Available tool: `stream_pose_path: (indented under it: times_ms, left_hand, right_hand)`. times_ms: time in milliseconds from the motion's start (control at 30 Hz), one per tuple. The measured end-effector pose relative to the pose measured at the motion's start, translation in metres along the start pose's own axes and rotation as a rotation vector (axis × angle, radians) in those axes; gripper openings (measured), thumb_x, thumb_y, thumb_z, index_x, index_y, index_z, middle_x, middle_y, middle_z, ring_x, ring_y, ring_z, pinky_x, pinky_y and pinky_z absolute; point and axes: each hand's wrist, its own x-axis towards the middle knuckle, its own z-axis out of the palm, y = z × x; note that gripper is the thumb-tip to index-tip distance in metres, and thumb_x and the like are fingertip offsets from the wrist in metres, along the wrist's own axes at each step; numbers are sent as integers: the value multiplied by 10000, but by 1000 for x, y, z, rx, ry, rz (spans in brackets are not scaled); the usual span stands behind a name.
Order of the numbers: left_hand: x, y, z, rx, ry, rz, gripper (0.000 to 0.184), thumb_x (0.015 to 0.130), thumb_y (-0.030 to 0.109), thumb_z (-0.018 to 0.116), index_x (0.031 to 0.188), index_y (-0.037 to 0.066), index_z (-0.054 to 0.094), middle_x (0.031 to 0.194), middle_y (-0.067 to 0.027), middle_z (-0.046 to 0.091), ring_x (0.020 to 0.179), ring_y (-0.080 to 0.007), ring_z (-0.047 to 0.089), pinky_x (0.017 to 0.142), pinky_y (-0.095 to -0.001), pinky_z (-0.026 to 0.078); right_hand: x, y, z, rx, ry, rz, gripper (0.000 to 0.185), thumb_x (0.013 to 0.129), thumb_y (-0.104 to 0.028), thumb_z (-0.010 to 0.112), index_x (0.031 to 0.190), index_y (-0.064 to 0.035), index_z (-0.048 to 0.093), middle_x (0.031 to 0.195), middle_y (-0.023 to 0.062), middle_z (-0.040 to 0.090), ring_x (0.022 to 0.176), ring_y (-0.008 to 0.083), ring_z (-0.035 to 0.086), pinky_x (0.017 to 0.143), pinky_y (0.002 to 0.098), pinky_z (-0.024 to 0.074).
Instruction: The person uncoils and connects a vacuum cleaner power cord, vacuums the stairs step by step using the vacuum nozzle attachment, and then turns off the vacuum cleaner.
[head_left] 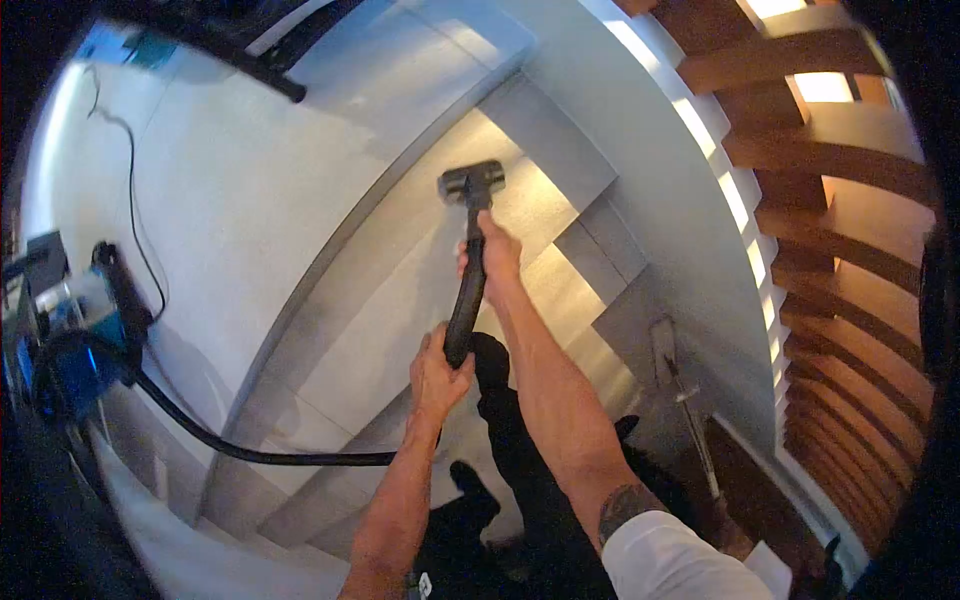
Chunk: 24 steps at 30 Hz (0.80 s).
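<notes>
Black wand (466, 305) on pale steps (350, 350), gripped by both hands

The wand is held at the centre of the scene, over the steps; whether its nozzle (472, 183) is in contact with them cannot be told. Its tube is clasped just behind the nozzle by the right hand (497, 255) and at the near end by the left hand (436, 378), fingers wrapped round it in both cases. From behind the left forearm, a hose (270, 457) is led left to a machine (90, 310); its join with the wand is hidden.

Two hazards are judged likely: the machine might be tugged over if the hose were drawn taut, and footing might be lost if the hose were caught by a shoe (474, 484).

The nozzle is pointed far, its bar set crosswise; the wand's long axis is aligned near to far, its near end slanted slightly left.
</notes>
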Motion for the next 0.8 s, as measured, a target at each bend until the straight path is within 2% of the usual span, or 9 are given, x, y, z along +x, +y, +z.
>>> stream_pose_path:
  times_ms: [233, 300, 367, 433, 500, 533, 567, 633, 800]
  left_hand:
    - [136, 97, 35, 80, -65, 84, 403, 682, 143, 704, 1031, 4, 558, 853, -227, 645, 836, -436, 623, 739, -495, 494]
    - [145, 110, 47, 198, -50, 82, 387, 639, 125, 728, 958, -19, 562, 827, -250, 644, 811, -443, 626, 738, -491, 495]
    - [147, 106, 57, 133, -46, 110, 375, 618, 121, 733, 916, -36, 568, 828, -262, 642, 830, -446, 627, 742, -491, 497]
    - [149, 82, 74, 132, 76, 214, 428, 658, 222, 777, 969, -4, 588, 809, -223, 675, 810, -428, 652, 750, -470, 507]
    - [156, 59, 62, 227, -70, 232, 360, 660, 196, 754, 909, -8, 594, 790, -216, 671, 780, -412, 655, 721, -458, 514]
    - [159, 56, 46, 260, -134, 268, 340, 663, 190, 747, 893, -10, 596, 786, -215, 671, 771, -403, 657, 707, -452, 517]
    - [158, 53, 30, 251, -176, 345, 416, 581, 60, 620, 994, 7, 619, 770, -231, 655, 749, -444, 634, 703, -491, 515]
    - [159, 49, 8, 362, -202, 382, 448, 579, 62, 619, 1026, 24, 623, 769, -235, 650, 744, -432, 636, 696, -491, 513]
    - [180, 77, -5, 553, -476, 351, 325, 555, 84, 587, 871, 38, 650, 729, -230, 634, 755, -428, 627, 708, -492, 503]
  right_hand:
    - [30, -97, 16, -332, 135, -524, 382, 929, -330, 572, 1071, 19, 511, 676, 93, 557, 416, 177, 537, 349, 334, 448]
    - [36, -111, 14, -346, 180, -462, 377, 934, -327, 570, 1069, 20, 511, 634, 85, 535, 404, 171, 530, 337, 332, 431]
    - [31, -115, 10, -431, 187, -474, 299, 934, -284, 551, 933, 16, 539, 560, 111, 546, 384, 216, 541, 378, 380, 448]
    - [55, -93, 2, -469, 234, -510, 299, 933, -273, 542, 943, 25, 540, 577, 153, 564, 434, 272, 584, 438, 418, 476]
    - [67, -69, -3, -463, 364, -655, 311, 934, -276, 531, 971, 33, 536, 615, 197, 584, 518, 333, 622, 524, 457, 499]
    - [50, -66, 3, -414, 429, -611, 318, 936, -281, 526, 997, 32, 535, 636, 212, 590, 555, 349, 630, 561, 464, 502]
    - [27, -64, 13, -361, 486, -578, 328, 937, -285, 522, 1024, 30, 534, 657, 228, 597, 593, 365, 638, 599, 472, 505]
    - [13, -40, 21, -282, 655, -600, 327, 943, -272, 508, 1067, 31, 511, 649, 192, 595, 516, 330, 621, 528, 454, 505]
    - [7, -65, 7, 192, 579, -379, 340, 896, -217, 519, 1083, 60, 457, 616, 151, 575, 425, 271, 594, 431, 407, 496]
